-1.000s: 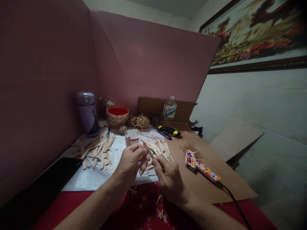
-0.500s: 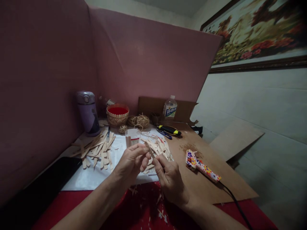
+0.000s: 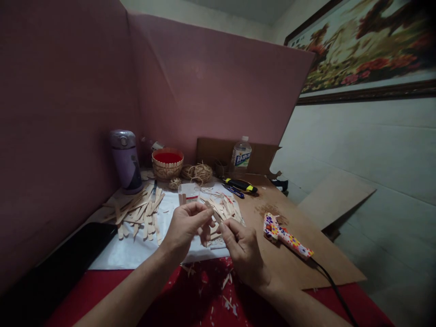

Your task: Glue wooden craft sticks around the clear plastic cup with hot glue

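Observation:
My left hand [image 3: 185,229] and my right hand [image 3: 243,250] meet above the white sheet [image 3: 136,247], both pinched on one thin wooden stick [image 3: 214,213] that slants between them. The left fingers grip its upper end, the right fingers its lower end. Right behind the hands lies a heap of cut wooden sticks [image 3: 225,206]. A second, larger pile of wooden sticks [image 3: 138,211] is spread to the left on the sheet.
A flower-patterned glue gun [image 3: 286,236] with a black cord lies right on the brown board [image 3: 306,254]. At the back stand a purple flask [image 3: 125,160], a woven basket [image 3: 166,164], twine [image 3: 199,172], a water bottle [image 3: 241,154] and cutters [image 3: 240,185]. A dark slab [image 3: 61,268] lies left.
Both hands have shifted slightly right and away with the stick; the right hand slid up a little along it. Everything on the table stays put.

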The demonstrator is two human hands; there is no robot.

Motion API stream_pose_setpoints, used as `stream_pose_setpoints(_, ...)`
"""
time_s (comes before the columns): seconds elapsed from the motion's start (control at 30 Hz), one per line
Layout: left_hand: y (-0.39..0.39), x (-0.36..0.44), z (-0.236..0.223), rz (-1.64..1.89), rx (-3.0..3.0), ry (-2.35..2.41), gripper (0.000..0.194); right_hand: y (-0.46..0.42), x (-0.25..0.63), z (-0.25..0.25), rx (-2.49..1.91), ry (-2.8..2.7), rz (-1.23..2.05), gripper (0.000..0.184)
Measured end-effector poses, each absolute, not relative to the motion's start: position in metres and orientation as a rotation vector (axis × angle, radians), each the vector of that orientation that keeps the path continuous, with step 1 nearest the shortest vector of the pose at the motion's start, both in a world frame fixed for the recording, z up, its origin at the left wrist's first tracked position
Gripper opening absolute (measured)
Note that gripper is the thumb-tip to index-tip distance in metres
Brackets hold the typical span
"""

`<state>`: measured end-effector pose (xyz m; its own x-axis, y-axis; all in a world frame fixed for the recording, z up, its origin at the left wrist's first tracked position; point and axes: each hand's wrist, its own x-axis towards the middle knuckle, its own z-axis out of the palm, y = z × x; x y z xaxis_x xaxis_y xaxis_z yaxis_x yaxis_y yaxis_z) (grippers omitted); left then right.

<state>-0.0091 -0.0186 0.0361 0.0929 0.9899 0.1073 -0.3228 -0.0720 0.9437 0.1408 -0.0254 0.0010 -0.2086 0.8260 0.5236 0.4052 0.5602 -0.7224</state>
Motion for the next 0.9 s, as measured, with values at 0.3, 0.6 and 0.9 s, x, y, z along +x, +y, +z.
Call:
stream_pose_setpoints(0.3,-0.018,-0.007,0.031,1.338,1.247,1.035,0.036,-0.031,0.137,0.000,-1.037,-1.913,0.394,0.032)
stream_pose_setpoints(0.6,-0.018,-0.009,0.037,1.315,1.192,0.915,0.035,-0.026,0.138,0.000,-1.050,-1.834,0.522,0.034)
stream_pose_setpoints(0.9,-0.020,-0.007,0.038,1.319,1.127,0.933,0.033,-0.030,0.137,-0.001,-1.063,-1.978,0.280,0.030)
